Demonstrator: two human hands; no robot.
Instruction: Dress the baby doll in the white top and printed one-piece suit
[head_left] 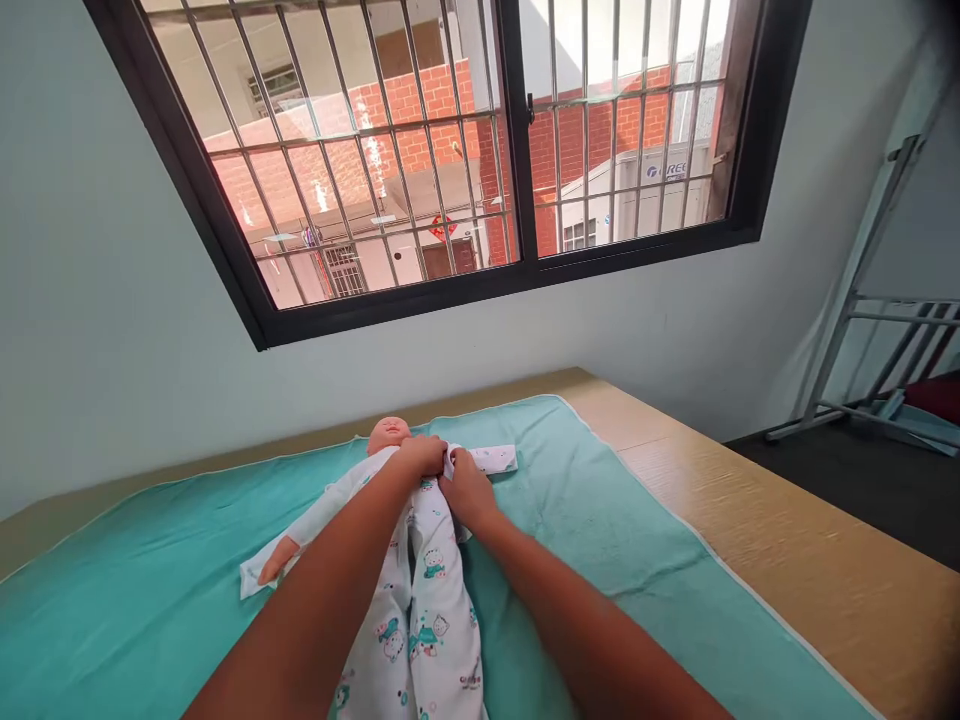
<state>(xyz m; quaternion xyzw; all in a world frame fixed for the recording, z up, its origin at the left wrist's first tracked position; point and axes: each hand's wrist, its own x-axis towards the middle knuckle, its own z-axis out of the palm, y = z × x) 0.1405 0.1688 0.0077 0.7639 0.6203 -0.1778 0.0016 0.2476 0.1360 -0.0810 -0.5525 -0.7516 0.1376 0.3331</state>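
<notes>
A baby doll [389, 433] lies on its back on a green cloth [600, 520], its head toward the wall. White printed baby clothes [436, 580] cover its legs and spread out under its upper body. One doll hand [279, 560] rests on the left sleeve. The other sleeve [495, 459] stretches flat to the right. Near the doll's shoulder, my left hand [426, 455] is closed on the fabric of the clothes. Close beside it, my right hand [468, 490] pinches the same garment at the base of the right sleeve. The doll's arm on that side is hidden.
The cloth covers a wooden table [720, 480] whose right edge drops to a dark floor. Behind it stands a white wall with a barred, black-framed window [525, 270]. A metal rack [851, 300] stands at the right.
</notes>
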